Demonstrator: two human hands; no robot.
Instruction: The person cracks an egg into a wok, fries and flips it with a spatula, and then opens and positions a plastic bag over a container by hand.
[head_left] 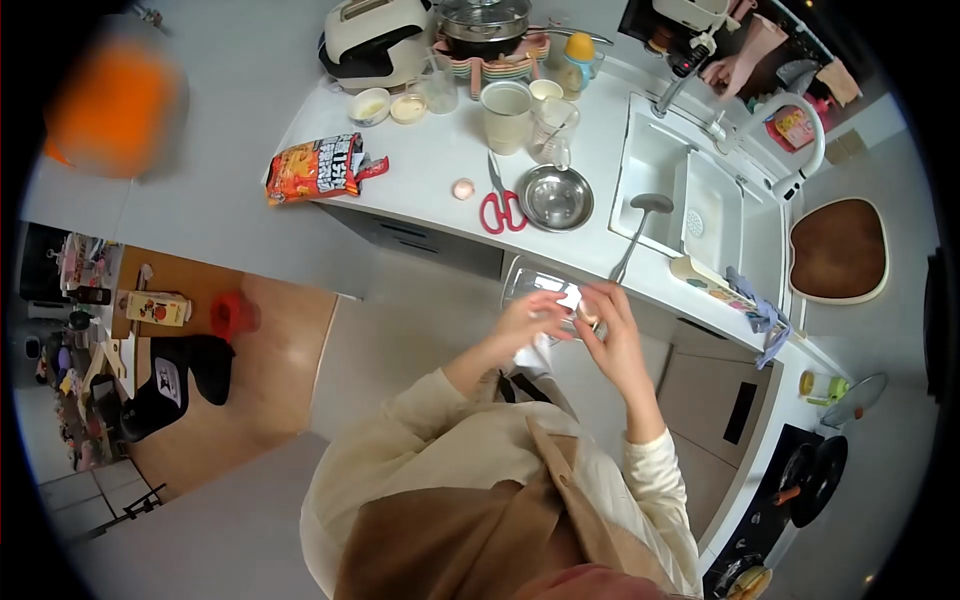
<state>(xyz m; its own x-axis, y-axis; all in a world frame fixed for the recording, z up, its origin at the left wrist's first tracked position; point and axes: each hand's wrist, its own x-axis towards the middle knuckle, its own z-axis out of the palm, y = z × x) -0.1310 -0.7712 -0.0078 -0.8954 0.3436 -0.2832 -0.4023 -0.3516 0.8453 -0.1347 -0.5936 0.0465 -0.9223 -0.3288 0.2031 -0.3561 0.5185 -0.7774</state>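
My left hand [530, 322] is over a clear plastic container [517, 279] below the counter edge, its fingers stretched toward the right hand and somewhat apart. My right hand [613, 330] is close beside it, with curved fingers closed around a small pinkish-brown piece that looks like an eggshell [587, 314]. A white, crumpled-looking thing [536, 354] shows beneath my hands; its kind is unclear. On the counter ahead are a steel bowl [556, 198], red-handled scissors [503, 208] and a small pale-brown egg or shell [463, 188].
A ladle [640, 230] lies across the edge of the white sink [640, 150]. Further back stand a plastic measuring cup [555, 130], a tall tub [507, 117] and small bowls [369, 106]. An orange snack bag [315, 169] lies at the left. Pans [818, 480] sit on the stove at right.
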